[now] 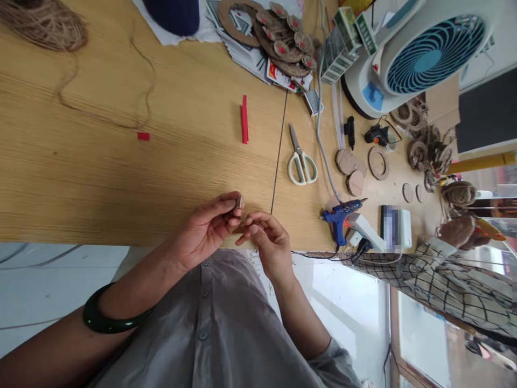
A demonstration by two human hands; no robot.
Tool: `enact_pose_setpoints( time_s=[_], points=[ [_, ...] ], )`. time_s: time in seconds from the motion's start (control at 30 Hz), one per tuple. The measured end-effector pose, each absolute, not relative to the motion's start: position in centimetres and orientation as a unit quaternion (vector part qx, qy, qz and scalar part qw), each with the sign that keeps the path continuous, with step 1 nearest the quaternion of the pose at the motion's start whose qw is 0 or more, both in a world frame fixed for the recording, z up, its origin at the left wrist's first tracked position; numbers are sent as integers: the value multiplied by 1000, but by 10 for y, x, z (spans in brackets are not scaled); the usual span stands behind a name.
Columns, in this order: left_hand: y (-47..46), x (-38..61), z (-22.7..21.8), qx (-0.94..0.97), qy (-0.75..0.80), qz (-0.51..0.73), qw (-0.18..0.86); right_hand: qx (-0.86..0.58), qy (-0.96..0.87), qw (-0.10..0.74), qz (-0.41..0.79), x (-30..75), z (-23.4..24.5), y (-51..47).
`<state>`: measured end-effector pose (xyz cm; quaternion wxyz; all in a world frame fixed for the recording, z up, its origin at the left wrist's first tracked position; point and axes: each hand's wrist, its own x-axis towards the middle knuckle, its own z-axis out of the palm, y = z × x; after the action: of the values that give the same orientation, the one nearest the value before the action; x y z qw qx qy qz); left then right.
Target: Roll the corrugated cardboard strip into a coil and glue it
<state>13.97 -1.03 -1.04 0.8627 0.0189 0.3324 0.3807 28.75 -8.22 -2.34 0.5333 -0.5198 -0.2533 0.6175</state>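
Observation:
Near the table's front edge, my left hand (208, 226) pinches a small brown piece (239, 203) with a pale edge, possibly cardboard; the fingers cover most of it. Close on its right, my right hand (269, 240) has thumb and fingertips pressed together beside the piece. Whatever lies between those fingertips is too small to name. A folded red strip (244, 119) lies on the table beyond my hands. To the right of it are scissors (301, 159) with pale handles, their blades pointing away from me. A small red scrap (143, 136) sits farther left, touching a loose brown twine (105, 125).
A twine bundle (48, 27) lies far left. Decorated cardboard pieces (283, 40) rest on stacked cards at the back. A blue glue gun (341, 215) lies right, near a grey cable (320, 108) and a white fan (371, 81). Another person's checked sleeve (428, 269) shows at right.

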Motion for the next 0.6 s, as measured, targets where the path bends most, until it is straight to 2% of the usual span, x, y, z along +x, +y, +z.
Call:
enact_pose_setpoints(
  time_s=[0.3, 0.6],
  points=[
    [-13, 136, -16, 33, 323, 380, 866, -473, -163, 605, 620, 268, -17, -76],
    [-13, 133, -16, 47, 312, 362, 877, -418, -85, 601, 676, 269, -10, -68]
  ],
)
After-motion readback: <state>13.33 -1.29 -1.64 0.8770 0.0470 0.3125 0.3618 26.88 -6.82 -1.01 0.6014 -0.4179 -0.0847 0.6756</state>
